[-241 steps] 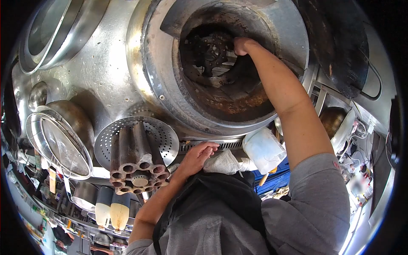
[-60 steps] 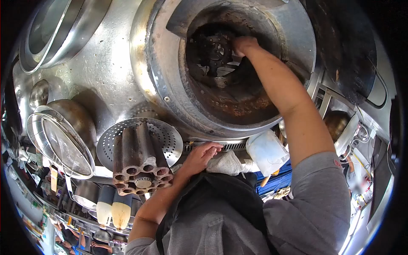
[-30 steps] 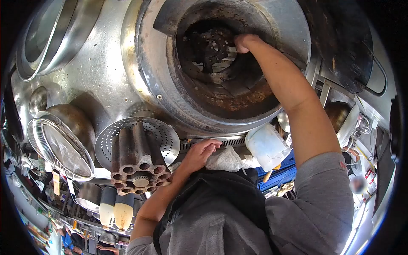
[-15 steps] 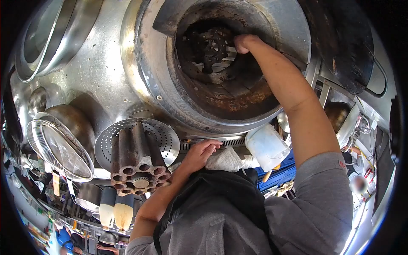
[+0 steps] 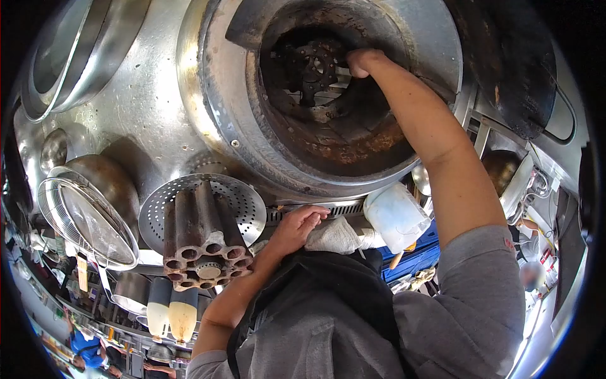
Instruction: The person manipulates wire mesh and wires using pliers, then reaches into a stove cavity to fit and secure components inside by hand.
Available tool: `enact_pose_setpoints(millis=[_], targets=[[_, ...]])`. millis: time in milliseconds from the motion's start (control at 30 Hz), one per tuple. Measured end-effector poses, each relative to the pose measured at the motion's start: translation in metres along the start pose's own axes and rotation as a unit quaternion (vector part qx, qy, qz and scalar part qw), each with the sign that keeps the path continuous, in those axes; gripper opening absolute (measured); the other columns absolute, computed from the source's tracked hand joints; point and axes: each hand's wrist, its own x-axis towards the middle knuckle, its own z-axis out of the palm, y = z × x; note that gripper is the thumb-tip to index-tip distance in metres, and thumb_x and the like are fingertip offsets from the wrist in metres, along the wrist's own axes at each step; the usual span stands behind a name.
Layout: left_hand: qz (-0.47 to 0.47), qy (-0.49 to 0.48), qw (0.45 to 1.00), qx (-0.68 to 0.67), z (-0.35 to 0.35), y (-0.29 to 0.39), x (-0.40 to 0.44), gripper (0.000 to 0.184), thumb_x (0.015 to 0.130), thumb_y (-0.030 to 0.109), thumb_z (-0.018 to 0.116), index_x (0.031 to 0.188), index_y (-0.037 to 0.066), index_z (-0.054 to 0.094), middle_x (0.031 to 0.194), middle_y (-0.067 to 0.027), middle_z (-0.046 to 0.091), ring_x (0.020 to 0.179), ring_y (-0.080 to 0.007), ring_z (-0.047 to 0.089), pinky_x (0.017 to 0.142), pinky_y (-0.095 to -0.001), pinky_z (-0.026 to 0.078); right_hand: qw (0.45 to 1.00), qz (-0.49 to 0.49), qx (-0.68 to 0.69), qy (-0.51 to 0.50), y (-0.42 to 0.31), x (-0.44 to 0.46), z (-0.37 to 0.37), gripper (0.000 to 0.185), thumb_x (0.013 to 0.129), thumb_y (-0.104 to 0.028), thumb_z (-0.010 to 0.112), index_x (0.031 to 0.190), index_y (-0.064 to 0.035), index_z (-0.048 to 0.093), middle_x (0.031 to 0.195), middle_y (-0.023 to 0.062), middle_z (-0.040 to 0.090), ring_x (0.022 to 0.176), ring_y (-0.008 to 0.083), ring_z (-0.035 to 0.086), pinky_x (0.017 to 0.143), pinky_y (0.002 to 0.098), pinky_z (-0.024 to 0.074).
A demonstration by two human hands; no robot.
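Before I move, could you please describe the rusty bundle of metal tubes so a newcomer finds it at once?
Find the large round steel stove ring. Lower left of it in the picture, the rusty tube bundle overlaps a silver perforated metal disc. Unlike that shiny disc, it has brown, open-ended tubes.

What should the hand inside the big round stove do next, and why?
Perhaps the right hand should feel gently rather than tug: it reaches into the stove well beside a dark metal frame, and its fingertips are hidden, so what they touch can't be seen.
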Motion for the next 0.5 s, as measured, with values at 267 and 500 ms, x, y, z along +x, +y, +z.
enact_pose_setpoints(millis=[267, 500], targets=[[-0.004, 0.013, 1.0, -0.001, 0.001, 0.003, 0.001, 0.025, 0.103, 0.014, 0.051, 0.12, 0.003, 0.065, 0.106, -0.012, 0.069, 0.096, -0.0213, 0.066, 0.086, -0.0336, 0.051, 1.0, -0.013, -0.013, -0.011, 0.005, 0.022, 0.008, 0.038, 0.085, -0.007, 0.057, 0.121, -0.0029, 0.068, 0.13, 0.0151, 0.064, 0.121, 0.0334, 0.062, 0.089, 0.0479, 0.0525], [0.004, -0.005, 1.0, 0.003, 0.0, 0.0, 0.001, 0.028, 0.107, 0.019, 0.046, 0.123, 0.002, 0.063, 0.11, -0.0078, 0.067, 0.096, -0.0154, 0.061, 0.087, -0.0299, 0.049, 1.0, -0.023, -0.007, 0.005, 0.005, 0.019, 0.008, 0.037, 0.087, -0.01, 0.055, 0.12, 0.0027, 0.066, 0.129, 0.0184, 0.064, 0.118, 0.0376, 0.062, 0.088, 0.0475, 0.0546]])
